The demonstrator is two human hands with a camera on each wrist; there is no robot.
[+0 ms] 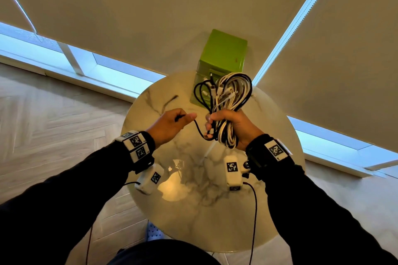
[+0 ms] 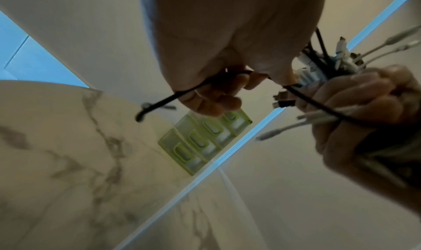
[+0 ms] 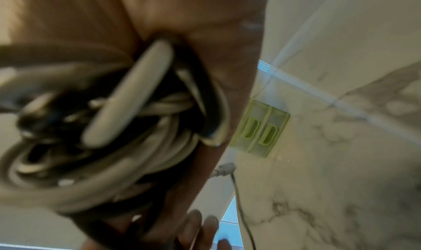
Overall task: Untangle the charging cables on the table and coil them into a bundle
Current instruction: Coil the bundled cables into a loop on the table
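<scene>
My right hand grips a thick coil of black and white charging cables above the round marble table; loops stand up over the fist and hang below it. One black cable sags from the coil to my left hand, which pinches its end between thumb and fingers. In the left wrist view the black cable runs through the left hand to the coil in the right hand. The right wrist view is filled by the blurred coil in the right hand.
A green plastic organiser box with slotted compartments stands at the table's far edge, behind the coil. Drawn roller blinds and window strips lie beyond it. The floor is wood herringbone. Thin dark wires hang from the wrist cameras at the table's near side.
</scene>
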